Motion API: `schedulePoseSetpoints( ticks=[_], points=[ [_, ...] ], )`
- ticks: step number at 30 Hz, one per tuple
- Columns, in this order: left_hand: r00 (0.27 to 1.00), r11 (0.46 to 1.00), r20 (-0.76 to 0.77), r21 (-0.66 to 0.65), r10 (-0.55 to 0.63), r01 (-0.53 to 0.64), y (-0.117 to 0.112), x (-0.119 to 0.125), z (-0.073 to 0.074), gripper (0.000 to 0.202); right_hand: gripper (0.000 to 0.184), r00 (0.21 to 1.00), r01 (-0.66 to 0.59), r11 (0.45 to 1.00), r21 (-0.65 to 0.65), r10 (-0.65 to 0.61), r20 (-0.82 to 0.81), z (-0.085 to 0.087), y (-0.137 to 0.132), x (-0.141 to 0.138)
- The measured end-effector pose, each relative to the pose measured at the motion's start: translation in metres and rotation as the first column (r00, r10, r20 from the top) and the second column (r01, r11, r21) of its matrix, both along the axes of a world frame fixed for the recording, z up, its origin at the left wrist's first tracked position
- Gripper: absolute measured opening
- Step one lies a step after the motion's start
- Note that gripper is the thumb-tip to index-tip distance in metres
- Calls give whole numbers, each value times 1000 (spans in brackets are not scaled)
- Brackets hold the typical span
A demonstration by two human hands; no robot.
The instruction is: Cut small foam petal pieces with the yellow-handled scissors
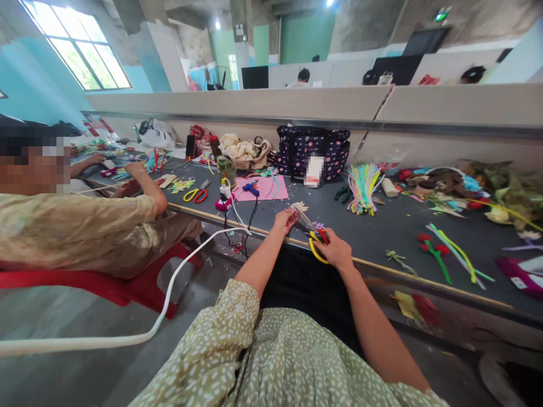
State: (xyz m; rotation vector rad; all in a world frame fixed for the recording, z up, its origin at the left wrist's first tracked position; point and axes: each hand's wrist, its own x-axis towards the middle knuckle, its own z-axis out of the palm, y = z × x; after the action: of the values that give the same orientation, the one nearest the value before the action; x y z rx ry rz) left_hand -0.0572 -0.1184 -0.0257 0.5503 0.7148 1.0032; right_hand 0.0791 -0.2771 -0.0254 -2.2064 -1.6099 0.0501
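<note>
My right hand (pixel 337 249) grips a pair of scissors (pixel 305 219) with one yellow and one red handle loop. The blades point up and left, toward my left hand (pixel 287 221). My left hand is closed in a pinch at the bench's front edge, close to the blade tips. Whatever its fingertips hold is too small to make out. Just beyond the blades is a cream, petal-like piece (pixel 301 206); whether it touches my fingers I cannot tell. Small purple pieces (pixel 318 225) lie behind the scissors.
Behind my hands are a blue glue gun (pixel 251 189) on a pink sheet (pixel 275 189), a dotted bag (pixel 311 148) and a bundle of pipe cleaners (pixel 363 189). Red-tipped green stems (pixel 436 257) lie right. A co-worker (pixel 76 232) sits left; a white cable (pixel 186 257) hangs between us.
</note>
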Motion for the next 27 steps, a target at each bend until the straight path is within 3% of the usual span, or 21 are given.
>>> schedulePoseSetpoints(
  ticks=[13, 27],
  points=[
    [999, 999, 24, -27, -37, 38, 5, -2, -1, 4, 52, 999, -31, 999, -39, 32, 24, 1, 2, 2],
    [997, 997, 11, -24, -77, 77, 6, -4, -1, 11, 51, 999, -51, 998, -47, 50, -12, 1, 4, 6]
  ],
)
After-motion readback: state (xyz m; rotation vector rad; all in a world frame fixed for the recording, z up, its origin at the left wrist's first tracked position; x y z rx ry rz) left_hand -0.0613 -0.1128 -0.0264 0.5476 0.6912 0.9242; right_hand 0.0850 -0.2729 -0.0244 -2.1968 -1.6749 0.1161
